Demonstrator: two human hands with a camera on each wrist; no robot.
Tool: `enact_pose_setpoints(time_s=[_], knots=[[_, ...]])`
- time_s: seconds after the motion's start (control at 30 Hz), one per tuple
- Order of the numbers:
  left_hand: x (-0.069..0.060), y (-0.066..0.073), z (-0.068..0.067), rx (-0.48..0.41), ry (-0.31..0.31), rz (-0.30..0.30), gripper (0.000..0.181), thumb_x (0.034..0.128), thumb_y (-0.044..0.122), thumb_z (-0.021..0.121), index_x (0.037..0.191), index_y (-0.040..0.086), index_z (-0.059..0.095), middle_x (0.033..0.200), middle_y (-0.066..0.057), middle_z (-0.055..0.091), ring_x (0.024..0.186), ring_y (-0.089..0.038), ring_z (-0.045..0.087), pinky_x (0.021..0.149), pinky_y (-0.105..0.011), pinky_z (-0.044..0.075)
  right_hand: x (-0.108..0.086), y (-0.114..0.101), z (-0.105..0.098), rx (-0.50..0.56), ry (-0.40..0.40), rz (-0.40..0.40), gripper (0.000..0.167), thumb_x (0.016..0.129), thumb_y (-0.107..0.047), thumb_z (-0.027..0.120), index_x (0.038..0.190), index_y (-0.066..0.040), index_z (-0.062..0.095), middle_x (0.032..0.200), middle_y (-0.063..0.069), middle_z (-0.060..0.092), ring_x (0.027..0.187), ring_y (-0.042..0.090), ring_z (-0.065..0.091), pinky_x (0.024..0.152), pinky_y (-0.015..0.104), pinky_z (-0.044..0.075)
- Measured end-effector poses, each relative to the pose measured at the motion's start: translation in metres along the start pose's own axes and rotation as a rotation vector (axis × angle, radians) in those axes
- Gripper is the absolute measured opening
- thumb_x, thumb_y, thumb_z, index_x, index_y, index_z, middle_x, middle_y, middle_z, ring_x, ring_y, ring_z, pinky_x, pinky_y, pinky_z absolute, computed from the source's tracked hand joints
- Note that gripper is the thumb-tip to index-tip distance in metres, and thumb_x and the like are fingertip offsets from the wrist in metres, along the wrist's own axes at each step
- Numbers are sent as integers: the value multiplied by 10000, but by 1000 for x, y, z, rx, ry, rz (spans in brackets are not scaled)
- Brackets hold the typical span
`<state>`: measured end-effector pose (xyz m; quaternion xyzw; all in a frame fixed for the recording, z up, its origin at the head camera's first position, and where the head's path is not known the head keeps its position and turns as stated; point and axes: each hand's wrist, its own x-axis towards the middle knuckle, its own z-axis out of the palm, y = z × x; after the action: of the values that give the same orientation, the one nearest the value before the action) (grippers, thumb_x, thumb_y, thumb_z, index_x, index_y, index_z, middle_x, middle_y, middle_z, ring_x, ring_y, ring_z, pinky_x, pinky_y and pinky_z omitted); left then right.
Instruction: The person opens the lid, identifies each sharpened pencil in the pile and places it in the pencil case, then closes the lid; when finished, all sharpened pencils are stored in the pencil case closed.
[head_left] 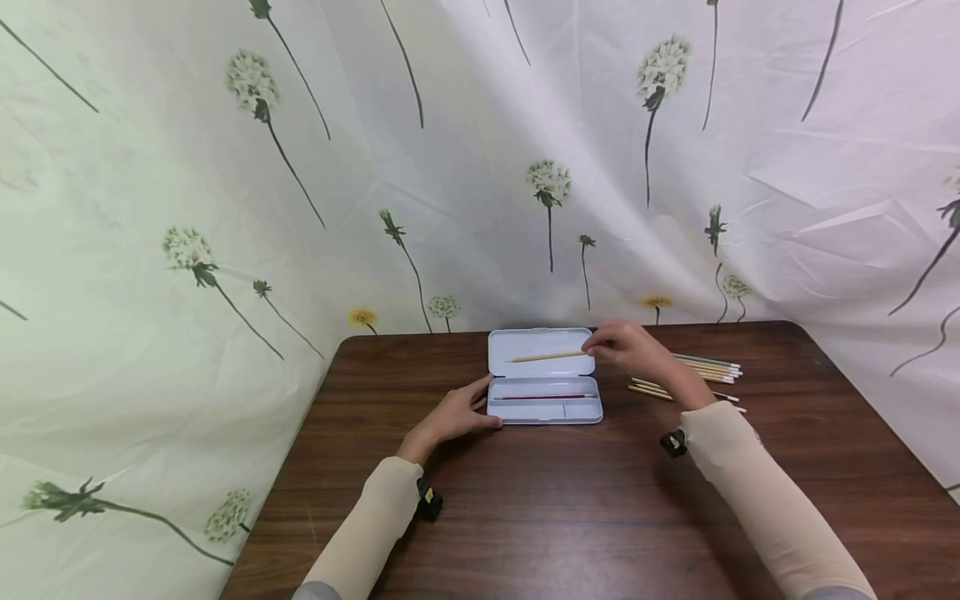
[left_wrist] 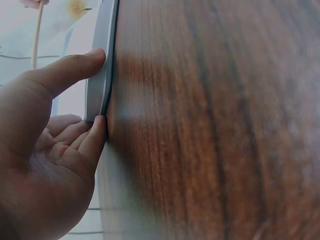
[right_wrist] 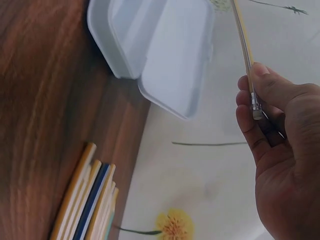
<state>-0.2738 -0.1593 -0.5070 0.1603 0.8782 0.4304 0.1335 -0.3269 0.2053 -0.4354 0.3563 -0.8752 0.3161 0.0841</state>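
A white pencil case [head_left: 546, 408] lies unfolded on the table, its lid [head_left: 540, 342] tipped back toward the curtain. Inside the case is a red pencil [head_left: 543, 397], lying lengthwise. My left hand [head_left: 452, 412] holds the case at its left end, thumb on the front wall and fingers at the side [left_wrist: 65, 115]. Above the lid, a yellow pencil [head_left: 551, 357] is pinched near its eraser end by my right hand [head_left: 630, 346]. The right wrist view shows this pencil [right_wrist: 245, 45] between thumb and fingers, clear of the case.
Several pencils [head_left: 708, 367] lie in a loose bunch to the right of the case, partly hidden by my right wrist. They include yellow, green and dark ones. A dandelion-print curtain [head_left: 480, 208] hangs behind the brown wooden table [head_left: 555, 500].
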Motion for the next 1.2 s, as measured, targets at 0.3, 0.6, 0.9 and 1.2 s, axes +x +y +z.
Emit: enact_pose_setpoints(time_s=[0.3,0.6,0.9,1.2], knots=[[0,0,0,-4,0,-5,951,939,227,843,1700,130,282,1736,-154,319,1495,-338,512,1218,-457,469,3,8,25,9,-38,-12,136,967,3,757,1006,-93,846,932,-17,752,842,81,649,722,261,575],[0,-1,1,-9,6,-11,951,933,227,849,1698,129,292,1730,-160,334,1490,-345,518,1213,-459,476,3,13,49,15,-86,13,152,973,6,746,991,-103,849,929,-31,756,834,84,640,709,263,562],[0,-2,1,-23,11,-16,949,929,223,853,1697,148,300,1728,-138,343,1494,-327,515,1219,-454,470,1,21,64,-85,-147,33,108,963,-37,773,974,-116,847,928,-1,758,866,114,679,782,353,604],[1,-1,1,-20,13,-9,950,928,224,852,1697,138,299,1735,-126,331,1501,-322,508,1228,-452,460,-4,13,69,-260,-204,-42,156,941,14,757,955,-116,843,983,24,770,919,186,695,846,424,621]])
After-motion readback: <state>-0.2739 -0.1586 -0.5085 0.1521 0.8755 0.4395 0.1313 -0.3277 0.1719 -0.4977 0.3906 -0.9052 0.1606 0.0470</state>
